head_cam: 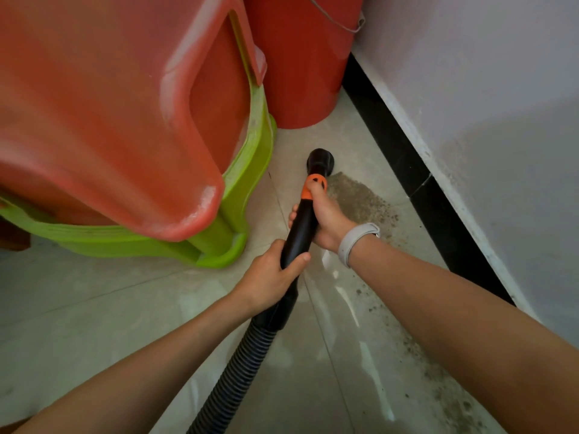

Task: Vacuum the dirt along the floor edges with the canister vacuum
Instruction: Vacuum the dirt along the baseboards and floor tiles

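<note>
1. Dirt (357, 198) is the story from the head view: a gritty brown patch on the pale tiled floor (109, 308), just beside the black skirting (438, 198) along the wall (501, 104), with a thinner speckled trail running along that edge toward the lower right.

2. Both hands are clamped on the vacuum wand (299, 233). The right hand (326, 217) wraps it high up, thumb resting on the orange collar (315, 186), a pale wristband (355, 241) on that wrist. The left hand (275, 274) grips lower, just above where the ribbed hose (238, 371) joins. The canister itself is out of sight.

3. Nozzle (319, 159) sits at the far tip of the patch, pointing toward the corner, so most of the grit looks unswept.

4. Risks now! The nozzle is near the red bucket (300, 64) and the stacked chairs, red (109, 114) over green (247, 170); a push forward could knock either. My read: a quick sideways sweep may scatter grains rather than lift them, and the strip tight against the skirting is easy to miss with a round mouth.

5. The hose trails back under the arms; a hard pull could kink it or tug the unseen canister.

6. Containers: the bucket stands upright in the corner, wire handle (338, 17) hanging at its side. Its inside is not visible, so I cannot tell what it holds.
</note>
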Action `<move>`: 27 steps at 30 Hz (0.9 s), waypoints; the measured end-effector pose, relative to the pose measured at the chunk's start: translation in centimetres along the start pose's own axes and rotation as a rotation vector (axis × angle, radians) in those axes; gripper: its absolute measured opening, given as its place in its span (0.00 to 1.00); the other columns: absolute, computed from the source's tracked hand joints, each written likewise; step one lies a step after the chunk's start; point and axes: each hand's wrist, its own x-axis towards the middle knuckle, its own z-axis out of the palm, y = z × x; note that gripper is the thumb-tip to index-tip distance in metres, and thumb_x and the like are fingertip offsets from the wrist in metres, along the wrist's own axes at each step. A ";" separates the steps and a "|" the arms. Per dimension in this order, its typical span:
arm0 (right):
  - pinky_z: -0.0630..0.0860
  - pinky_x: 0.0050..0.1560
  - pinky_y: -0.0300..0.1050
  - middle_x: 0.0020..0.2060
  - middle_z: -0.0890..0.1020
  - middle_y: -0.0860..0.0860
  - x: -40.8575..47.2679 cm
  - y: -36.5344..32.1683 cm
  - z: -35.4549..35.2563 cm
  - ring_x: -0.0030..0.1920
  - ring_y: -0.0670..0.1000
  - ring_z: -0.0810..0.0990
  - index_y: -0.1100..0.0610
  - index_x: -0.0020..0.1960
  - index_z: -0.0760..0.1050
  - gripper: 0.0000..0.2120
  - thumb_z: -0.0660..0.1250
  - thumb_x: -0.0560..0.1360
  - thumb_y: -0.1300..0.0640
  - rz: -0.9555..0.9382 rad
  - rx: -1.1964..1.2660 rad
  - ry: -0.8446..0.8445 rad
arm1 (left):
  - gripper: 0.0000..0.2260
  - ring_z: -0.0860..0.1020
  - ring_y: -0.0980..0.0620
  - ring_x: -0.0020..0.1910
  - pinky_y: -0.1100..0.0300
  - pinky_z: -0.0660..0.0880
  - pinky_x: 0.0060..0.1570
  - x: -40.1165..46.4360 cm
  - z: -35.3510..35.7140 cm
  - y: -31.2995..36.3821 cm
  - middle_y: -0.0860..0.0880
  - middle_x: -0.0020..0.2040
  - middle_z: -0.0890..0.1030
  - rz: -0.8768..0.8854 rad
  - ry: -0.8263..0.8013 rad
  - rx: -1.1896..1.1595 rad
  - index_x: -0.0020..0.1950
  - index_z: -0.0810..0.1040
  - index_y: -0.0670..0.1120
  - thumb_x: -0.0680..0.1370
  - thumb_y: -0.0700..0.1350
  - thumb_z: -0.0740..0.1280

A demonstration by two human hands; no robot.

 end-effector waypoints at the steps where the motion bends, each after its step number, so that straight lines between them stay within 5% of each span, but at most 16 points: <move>1: 0.75 0.28 0.42 0.28 0.72 0.54 -0.1 0.3 0.3 0.24 0.51 0.74 0.59 0.52 0.66 0.16 0.62 0.78 0.47 0.013 -0.007 -0.010 | 0.12 0.74 0.56 0.35 0.65 0.68 0.32 -0.3 -0.1 -0.2 0.53 0.37 0.74 -0.009 0.002 0.007 0.52 0.69 0.46 0.78 0.54 0.63; 10: 0.78 0.39 0.51 0.34 0.72 0.57 -2.0 2.3 1.9 0.32 0.55 0.76 0.60 0.53 0.65 0.11 0.62 0.79 0.54 0.064 -0.047 -0.071 | 0.12 0.76 0.56 0.36 0.69 0.68 0.30 -3.8 -1.8 -2.5 0.51 0.39 0.77 -0.083 0.034 0.067 0.52 0.70 0.46 0.78 0.54 0.63; 15: 0.79 0.25 0.46 0.35 0.70 0.58 -1.7 2.0 3.0 0.23 0.54 0.76 0.61 0.54 0.64 0.11 0.63 0.78 0.57 0.045 -0.024 0.011 | 0.13 0.79 0.50 0.41 0.63 0.72 0.36 -5.2 -2.4 -2.8 0.46 0.43 0.80 -0.107 0.017 0.076 0.54 0.71 0.46 0.78 0.54 0.64; 22: 0.77 0.22 0.43 0.34 0.69 0.57 -2.6 4.0 3.2 0.27 0.54 0.73 0.61 0.46 0.64 0.11 0.61 0.80 0.54 0.019 -0.034 0.025 | 0.11 0.76 0.55 0.35 0.65 0.70 0.33 -7.5 -2.5 -3.2 0.51 0.38 0.77 -0.137 -0.025 0.119 0.48 0.69 0.48 0.78 0.55 0.63; 27: 0.75 0.27 0.45 0.32 0.69 0.56 -3.4 6.2 2.4 0.26 0.53 0.73 0.61 0.45 0.65 0.12 0.60 0.80 0.53 0.007 -0.094 0.046 | 0.11 0.80 0.48 0.33 0.54 0.77 0.41 -7.9 -0.9 -2.8 0.44 0.38 0.78 -0.307 -0.089 -0.313 0.45 0.69 0.44 0.79 0.51 0.62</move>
